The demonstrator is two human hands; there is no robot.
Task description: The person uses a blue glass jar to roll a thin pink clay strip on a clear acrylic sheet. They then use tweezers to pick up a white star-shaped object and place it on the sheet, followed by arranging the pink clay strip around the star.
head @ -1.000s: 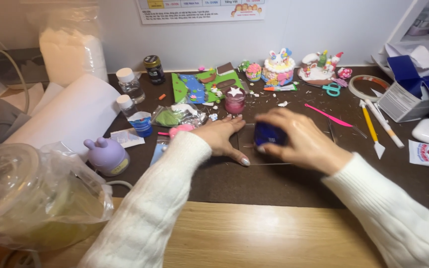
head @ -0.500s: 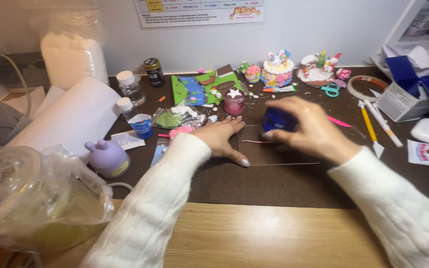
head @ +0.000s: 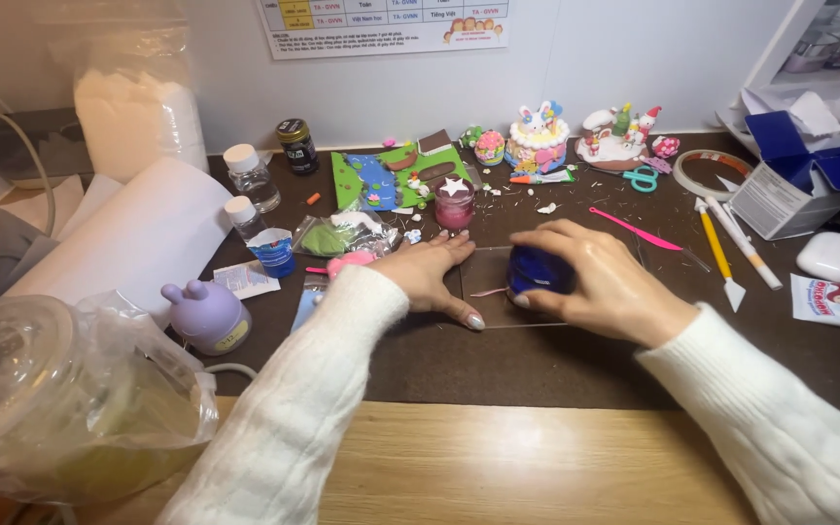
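Observation:
My right hand (head: 595,282) wraps over a small dark blue round jar (head: 540,270) and presses it down on a clear plastic sheet (head: 498,309) that lies on the dark mat (head: 498,360). My left hand (head: 430,274) rests flat on the left edge of that sheet, fingers spread, holding nothing. A thin pink strip (head: 488,292) lies under the sheet between the two hands. Both arms wear white knit sleeves.
Behind the hands stand a pink jar with a white star (head: 455,200), a green and blue clay board (head: 396,175), clay cake figures (head: 537,141), and small bottles (head: 250,177). Modelling tools (head: 721,248) and a blue box (head: 799,180) sit right. A purple figure (head: 208,313) and plastic bag (head: 60,399) sit left.
My right hand lifted the blue jar off the sheet half a second ago and has brought it back down onto the sheet. My left hand has stayed flat in place.

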